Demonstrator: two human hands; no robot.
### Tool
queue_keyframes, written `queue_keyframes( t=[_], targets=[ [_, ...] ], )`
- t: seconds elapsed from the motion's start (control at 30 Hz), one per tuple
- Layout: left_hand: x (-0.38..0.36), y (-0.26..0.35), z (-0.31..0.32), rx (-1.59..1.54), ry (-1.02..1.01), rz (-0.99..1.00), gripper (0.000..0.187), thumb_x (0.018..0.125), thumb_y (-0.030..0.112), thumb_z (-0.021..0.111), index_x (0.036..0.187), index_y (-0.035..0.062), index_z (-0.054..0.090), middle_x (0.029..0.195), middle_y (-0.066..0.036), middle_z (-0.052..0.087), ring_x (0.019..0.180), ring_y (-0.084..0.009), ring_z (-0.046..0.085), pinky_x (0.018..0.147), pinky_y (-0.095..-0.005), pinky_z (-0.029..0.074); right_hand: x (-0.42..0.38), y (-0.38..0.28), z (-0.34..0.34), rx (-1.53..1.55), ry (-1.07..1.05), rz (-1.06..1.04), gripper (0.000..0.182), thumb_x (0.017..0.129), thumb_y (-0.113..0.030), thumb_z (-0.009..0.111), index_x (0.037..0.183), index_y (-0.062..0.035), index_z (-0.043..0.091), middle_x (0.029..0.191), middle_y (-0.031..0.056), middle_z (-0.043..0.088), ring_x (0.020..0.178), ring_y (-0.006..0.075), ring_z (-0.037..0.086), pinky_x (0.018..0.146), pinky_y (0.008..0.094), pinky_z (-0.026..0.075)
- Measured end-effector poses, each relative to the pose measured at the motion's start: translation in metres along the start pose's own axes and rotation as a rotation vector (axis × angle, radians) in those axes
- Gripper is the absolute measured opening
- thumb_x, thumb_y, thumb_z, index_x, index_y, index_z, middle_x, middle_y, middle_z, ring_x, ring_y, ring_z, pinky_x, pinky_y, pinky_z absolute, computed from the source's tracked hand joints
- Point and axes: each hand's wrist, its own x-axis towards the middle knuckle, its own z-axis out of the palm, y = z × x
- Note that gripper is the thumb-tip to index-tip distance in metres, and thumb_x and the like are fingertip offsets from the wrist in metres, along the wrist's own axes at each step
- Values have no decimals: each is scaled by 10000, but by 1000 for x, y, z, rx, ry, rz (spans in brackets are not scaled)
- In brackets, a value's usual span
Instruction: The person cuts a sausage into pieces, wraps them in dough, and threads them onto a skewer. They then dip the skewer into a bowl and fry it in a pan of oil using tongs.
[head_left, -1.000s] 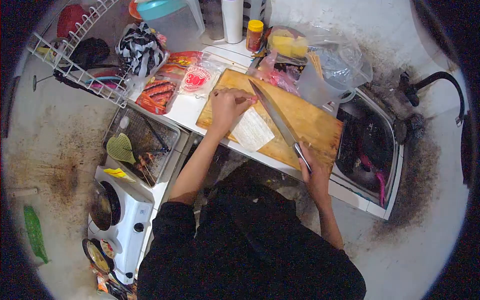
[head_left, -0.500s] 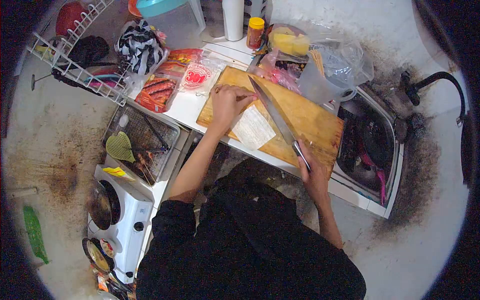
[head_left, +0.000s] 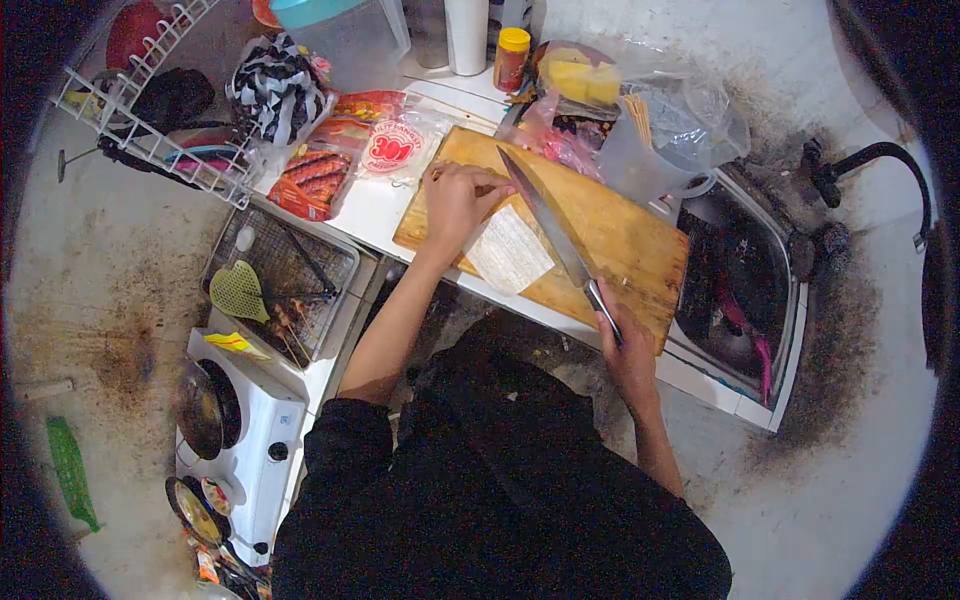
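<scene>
My right hand (head_left: pixel 622 335) is wrapped round the dark handle of a long knife (head_left: pixel 550 222). The blade lies slantwise over the wooden cutting board (head_left: pixel 625 245), its tip toward the board's back edge. On the board's left part is my left hand (head_left: pixel 462 205), fingers closed, fingertips beside the blade near its tip. Whatever they pinch is too small to make out. A whitish rectangular sheet (head_left: pixel 508 252) lies at the board's front edge, between my left hand and the knife.
Red food packets (head_left: pixel 312 183) and a white packet (head_left: pixel 395 148) lie left of the board. Behind it stand a yellow-lidded jar (head_left: pixel 512 60) and a plastic jug (head_left: pixel 640 150). A sink (head_left: pixel 740 290) is at right, a stove (head_left: pixel 262 430) at lower left.
</scene>
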Motion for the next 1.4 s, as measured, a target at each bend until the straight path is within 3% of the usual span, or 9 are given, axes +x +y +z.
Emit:
queue_keyframes(
  t=[0.2,0.27,0.57,0.83,0.93,1.1,1.17,1.3,1.4],
  targets=[
    [0,0,-1,32,-61,-35,210,702,357,655,758,159,695,653,-16,608,671,-180,551,847,-393,319,2,4,4,22,-30,-23,459,829,-109,523,1268,-199,423,953,187,594,821,323,594,700,377,466],
    [1,-2,1,34,-64,-54,203,701,352,656,755,160,695,659,-17,610,676,-183,552,847,-394,317,5,7,11,16,71,-184,460,834,-119,509,1276,-197,409,915,183,597,792,326,593,682,385,467],
    [0,-3,1,96,-33,-72,125,696,310,659,728,195,698,710,21,631,748,-191,546,813,-419,283,18,-17,12,-371,-173,-23,470,846,-177,480,1294,-262,366,953,181,582,763,344,590,662,420,481],
    [-1,1,-4,11,-101,-211,149,720,312,637,745,175,691,595,1,602,689,-184,557,819,-430,267,-5,15,4,-24,39,-93,483,832,-172,515,1292,-200,372,1086,152,558,892,345,576,747,393,471],
    [-2,0,-6,61,-51,-172,175,727,306,631,780,148,681,647,-6,609,698,-174,563,825,-441,269,-11,22,-9,10,75,-120,472,827,-171,528,1278,-188,394,1114,158,544,955,338,556,791,382,454],
    [-33,22,-22,70,-20,-30,347,765,253,594,1064,84,548,1055,-94,548,973,-240,512,856,-422,306,-33,25,-32,-65,-9,-49,461,814,-195,555,1256,-220,424,1090,143,556,922,318,576,765,381,468],
    [-50,46,-35,-32,-226,-1,455,779,243,580,1145,0,460,1161,-158,475,1089,-311,432,899,-409,325,-41,20,-40,-227,-191,98,465,803,-203,574,1244,-262,437,1009,120,583,834,299,603,688,379,493],
    [-74,60,-28,-108,-304,18,592,791,224,564,1213,-119,331,1252,-252,370,1158,-368,364,996,-389,265,-52,20,-38,-207,-135,23,474,799,-189,580,1237,-298,438,913,102,588,739,279,612,613,376,499],
    [-81,56,-17,-31,-254,-3,589,804,230,542,1220,-120,314,1282,-244,336,1195,-358,325,1002,-393,249,-55,23,-33,-247,-90,-23,485,800,-166,577,1241,-309,433,875,98,583,697,272,605,594,372,497]
  ],
)
